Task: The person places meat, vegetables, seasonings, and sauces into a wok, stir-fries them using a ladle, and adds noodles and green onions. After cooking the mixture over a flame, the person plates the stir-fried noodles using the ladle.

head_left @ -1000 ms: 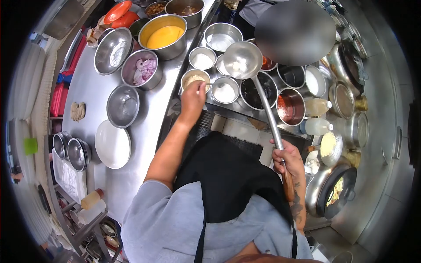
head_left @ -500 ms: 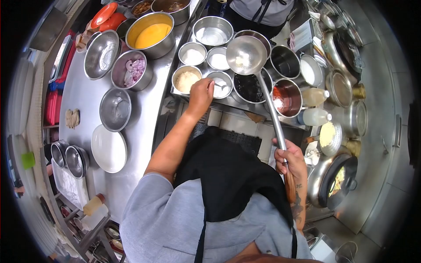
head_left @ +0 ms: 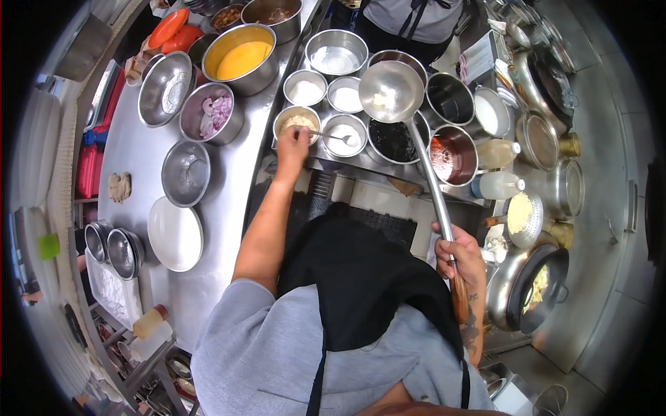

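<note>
My left hand [head_left: 293, 147] is closed on a small metal spoon [head_left: 331, 136], in front of a tin of pale tan granules [head_left: 297, 119]. The spoon's bowl end lies over a tin of white powder [head_left: 346, 130]; whether it touches the powder I cannot tell. My right hand [head_left: 458, 253] grips the long handle of a large ladle [head_left: 390, 91] near its wooden end. The ladle's bowl is over the back tins, with a small pale heap in it. Beside it are a pot of dark contents [head_left: 395, 141] and a pot with red contents [head_left: 452, 157].
Left on the steel counter stand a pot of yellow liquid [head_left: 246, 62], a pot of sliced onion [head_left: 216, 116], a steel bowl [head_left: 186, 173] and a white plate [head_left: 175, 234]. At right are bottles [head_left: 498, 186] and a wok with food [head_left: 534, 288]. Another person [head_left: 416, 17] stands opposite.
My left hand has shifted left and slightly down, from between the two front tins to before the granules tin, bringing more of the spoon into sight. The ladle has hardly moved.
</note>
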